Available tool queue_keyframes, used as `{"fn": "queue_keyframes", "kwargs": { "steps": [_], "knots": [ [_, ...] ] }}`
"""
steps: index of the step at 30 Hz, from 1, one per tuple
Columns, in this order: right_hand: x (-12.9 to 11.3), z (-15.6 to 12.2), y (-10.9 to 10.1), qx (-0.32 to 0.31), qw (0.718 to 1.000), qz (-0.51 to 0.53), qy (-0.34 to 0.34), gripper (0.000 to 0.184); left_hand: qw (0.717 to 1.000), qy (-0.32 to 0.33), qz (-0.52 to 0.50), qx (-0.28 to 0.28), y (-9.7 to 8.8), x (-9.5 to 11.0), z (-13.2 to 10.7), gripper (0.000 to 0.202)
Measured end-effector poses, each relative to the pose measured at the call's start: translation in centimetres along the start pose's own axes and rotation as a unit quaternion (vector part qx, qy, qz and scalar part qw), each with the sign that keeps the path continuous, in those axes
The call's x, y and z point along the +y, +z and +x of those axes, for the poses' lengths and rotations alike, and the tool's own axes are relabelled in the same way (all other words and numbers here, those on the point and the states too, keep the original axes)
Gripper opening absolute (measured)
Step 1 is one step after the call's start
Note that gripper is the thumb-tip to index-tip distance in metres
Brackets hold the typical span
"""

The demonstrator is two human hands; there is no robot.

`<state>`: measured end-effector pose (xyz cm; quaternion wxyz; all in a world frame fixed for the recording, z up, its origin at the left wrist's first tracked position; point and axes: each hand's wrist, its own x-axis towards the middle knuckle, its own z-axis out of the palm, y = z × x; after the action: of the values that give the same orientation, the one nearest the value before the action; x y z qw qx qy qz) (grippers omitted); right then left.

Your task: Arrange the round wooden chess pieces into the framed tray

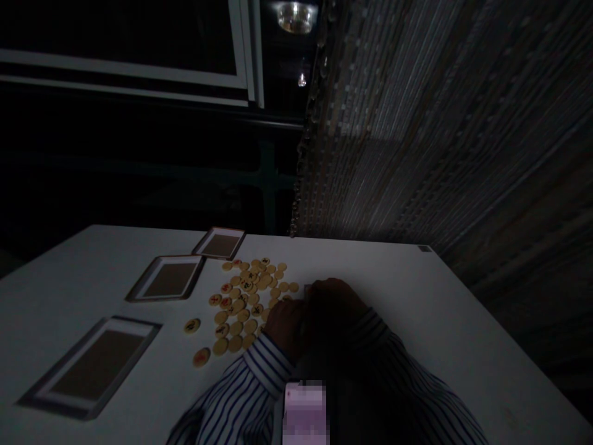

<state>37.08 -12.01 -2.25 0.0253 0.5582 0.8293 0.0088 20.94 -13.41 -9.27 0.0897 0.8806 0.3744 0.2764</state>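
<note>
Both hands are close together over the white table point(384, 272), in deep shadow. My left hand point(286, 324) sits at the right edge of a spread of round wooden Chinese chess pieces point(243, 303), its fingers curled inward. Beside it, my right hand point(336, 303) is bent over with closed fingers. A small pale edge point(307, 288) shows between the two hands; what it belongs to is hidden. The pieces lie flat, some overlapping, several with red or black characters showing. One black-marked piece point(191, 326) and one red-marked piece point(201, 357) lie apart at the left.
Three shallow framed trays or boxes, the near one point(95, 364), the middle one point(169, 278) and the far one point(222, 243), run along the left side. A lit phone screen point(306, 414) is below my hands. A string curtain point(389, 123) hangs behind the table's right side.
</note>
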Motion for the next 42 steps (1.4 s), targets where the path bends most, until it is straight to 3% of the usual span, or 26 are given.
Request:
{"fn": "queue_keyframes", "kwargs": {
  "steps": [20, 30, 42],
  "knots": [
    [0.2, 0.4, 0.4, -0.035, 0.999, -0.005, -0.028, 0.031, 1.0, 0.007, 0.028, -0.006, 0.4, -0.2, -0.2, 0.04],
    [-0.1, 0.2, -0.2, -0.031, 0.999, 0.001, -0.04, 0.029, 0.999, 0.008, 0.026, 0.02, 0.4, 0.0, -0.2, 0.035],
    [0.1, 0.2, 0.0, -0.025, 0.999, 0.011, -0.033, 0.033, 0.999, 0.019, 0.029, 0.008, 0.8, -0.6, -0.3, 0.041]
  ]
}}
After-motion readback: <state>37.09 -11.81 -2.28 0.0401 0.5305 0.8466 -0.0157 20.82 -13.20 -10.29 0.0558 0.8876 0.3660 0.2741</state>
